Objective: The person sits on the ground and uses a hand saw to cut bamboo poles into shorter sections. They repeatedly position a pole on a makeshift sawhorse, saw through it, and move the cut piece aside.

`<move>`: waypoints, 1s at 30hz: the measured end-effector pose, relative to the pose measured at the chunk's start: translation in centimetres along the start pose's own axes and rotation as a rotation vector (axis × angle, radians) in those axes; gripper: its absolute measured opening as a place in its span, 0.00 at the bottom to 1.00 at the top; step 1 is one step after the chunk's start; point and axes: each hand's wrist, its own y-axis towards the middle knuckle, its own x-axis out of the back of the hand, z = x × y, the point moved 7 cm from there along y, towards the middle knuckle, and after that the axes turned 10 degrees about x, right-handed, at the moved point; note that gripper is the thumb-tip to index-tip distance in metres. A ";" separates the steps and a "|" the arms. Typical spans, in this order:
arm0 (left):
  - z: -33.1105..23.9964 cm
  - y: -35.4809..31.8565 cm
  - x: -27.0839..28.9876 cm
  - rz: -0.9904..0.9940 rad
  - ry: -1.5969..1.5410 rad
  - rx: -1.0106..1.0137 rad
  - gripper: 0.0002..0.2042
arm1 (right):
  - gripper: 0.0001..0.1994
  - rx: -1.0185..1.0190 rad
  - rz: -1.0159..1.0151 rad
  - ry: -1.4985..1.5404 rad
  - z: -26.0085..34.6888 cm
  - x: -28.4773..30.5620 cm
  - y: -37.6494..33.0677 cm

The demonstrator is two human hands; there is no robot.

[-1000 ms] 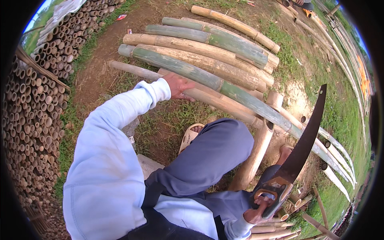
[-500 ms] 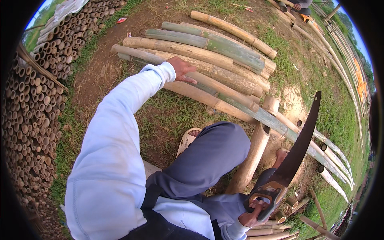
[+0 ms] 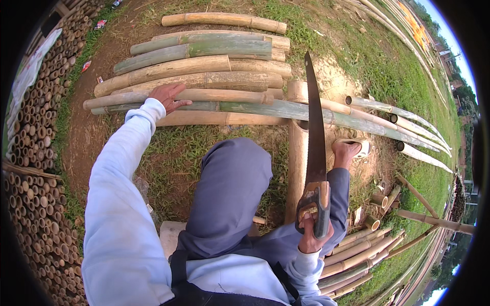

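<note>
My left hand (image 3: 169, 97) lies across a short tan bamboo piece (image 3: 224, 96), thumb on its near side and fingers over its far side. That piece rests along a long, partly green bamboo pole (image 3: 286, 109), which runs rightward over an upright-looking bamboo support (image 3: 297, 168). In my right hand (image 3: 314, 235) is the handle of a handsaw (image 3: 316, 137). Its dark blade points away from me, toothed edge to the left, and passes in front of the long pole just right of the support. Whether blade and pole touch, I cannot tell.
Beyond my left hand lie several cut bamboo lengths (image 3: 204, 66) side by side. A big stack of bamboo ends (image 3: 41, 214) stands at left. More poles (image 3: 408, 109) extend right, and cut pieces (image 3: 357, 255) lie near my right side. My bent knee (image 3: 237, 168) is in front.
My view has turned, so the poles now run more level across it. The saw has swung left, from a rightward slant to nearly straight ahead. My left hand stays on the short bamboo piece.
</note>
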 end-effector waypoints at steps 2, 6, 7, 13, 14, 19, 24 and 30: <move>-1.0 0.4 0.1 0.103 0.019 0.025 0.36 | 0.04 -0.015 0.025 0.033 -0.5 -1.0 -0.2; 0.0 0.0 -0.6 0.104 -0.045 0.031 0.38 | 0.06 -0.038 0.107 0.025 -3.1 -3.2 -0.5; 0.2 -0.2 -0.6 0.113 -0.079 0.051 0.39 | 0.07 -0.054 0.125 0.031 -3.5 -4.2 -0.3; -3.0 0.6 -0.2 0.071 0.135 -0.099 0.47 | 0.08 -0.112 0.190 0.018 -3.5 -6.3 -0.3; -3.3 1.1 -0.3 0.116 0.120 -0.111 0.46 | 0.08 -0.111 0.190 0.020 -3.9 -6.4 -0.4; -5.6 3.5 -0.7 0.311 0.041 -0.138 0.47 | 0.08 -0.105 0.172 0.023 -4.1 -6.5 -0.2; -6.4 4.4 -1.3 0.511 0.039 0.027 0.43 | 0.08 -0.092 0.179 0.028 -4.7 -6.3 -0.3; -6.1 4.6 -1.8 0.478 0.092 0.064 0.37 | 0.06 -0.093 0.121 0.057 -3.7 -6.3 0.7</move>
